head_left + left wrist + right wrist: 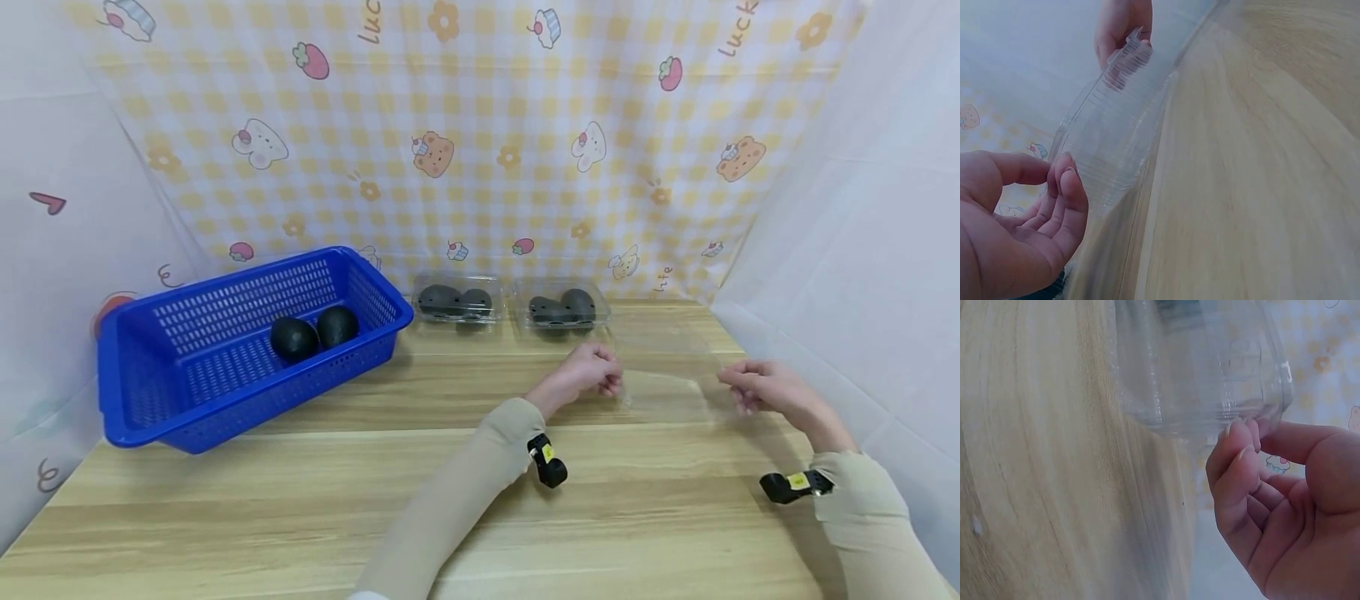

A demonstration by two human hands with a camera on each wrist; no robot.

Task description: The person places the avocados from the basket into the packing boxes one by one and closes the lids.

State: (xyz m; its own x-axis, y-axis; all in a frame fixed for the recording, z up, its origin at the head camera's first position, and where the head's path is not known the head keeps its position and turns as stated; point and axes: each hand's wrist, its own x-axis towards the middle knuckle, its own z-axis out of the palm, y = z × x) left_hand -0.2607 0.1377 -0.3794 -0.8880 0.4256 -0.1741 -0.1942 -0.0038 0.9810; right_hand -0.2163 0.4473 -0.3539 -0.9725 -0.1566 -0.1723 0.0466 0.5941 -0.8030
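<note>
A clear plastic clamshell box (667,400) stands at the right of the table, see-through and hard to outline in the head view. My left hand (585,372) pinches its left edge between thumb and fingertips. On the opposite side, the thumb and fingers of my right hand (776,393) pinch the rim. The left wrist view shows the ribbed wall of the box (1110,131) between both hands. No fruit shows inside it. Behind, two closed clear boxes, one on the left (457,298) and one on the right (561,304), each hold two dark avocados.
A blue perforated basket (255,396) stands at the left, with two dark avocados, one (294,339) beside the other (337,327), in its right part. A checked curtain (480,200) hangs behind the wooden table (300,517). White cloth (847,275) borders the right side.
</note>
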